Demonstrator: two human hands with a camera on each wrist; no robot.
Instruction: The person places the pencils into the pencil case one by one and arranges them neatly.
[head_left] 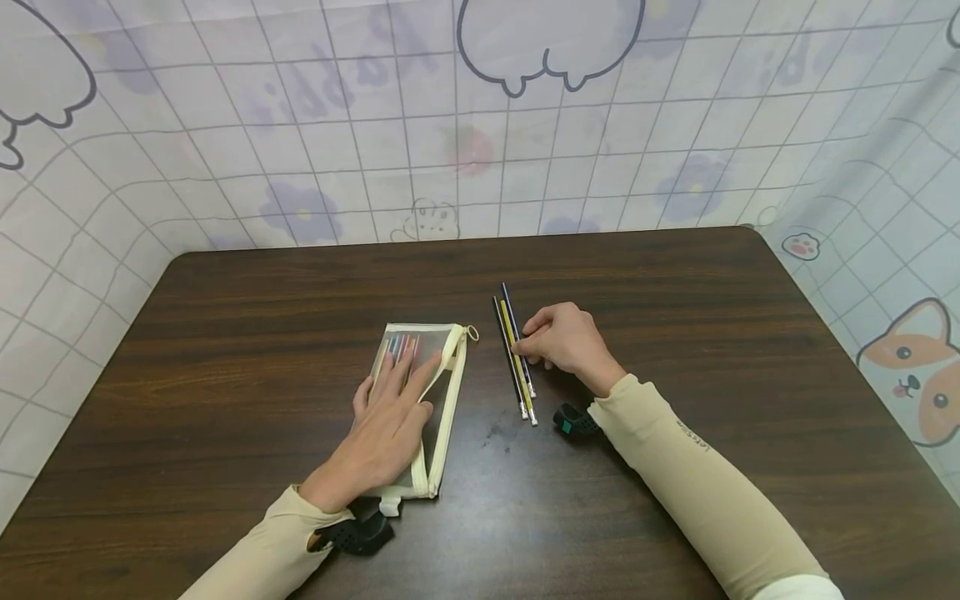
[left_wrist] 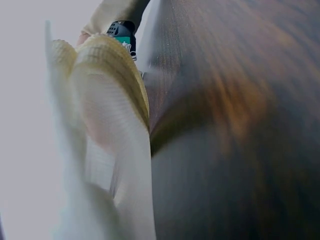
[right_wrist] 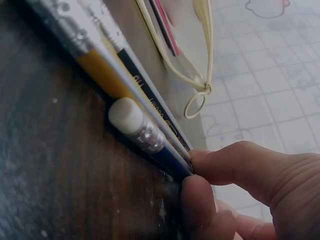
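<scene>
The right hand (head_left: 568,340) pinches the blue pencil (right_wrist: 154,141) on the table (head_left: 675,333), beside the pouch (head_left: 448,412). It's likely light and stiff, and may roll; hold its middle. The left hand (head_left: 382,433) rests on the pouch, fingers straight.

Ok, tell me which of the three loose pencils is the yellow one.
The middle one: the yellow pencil lies between the black pencil and the dark blue pencil, and only it has a yellow barrel.
</scene>
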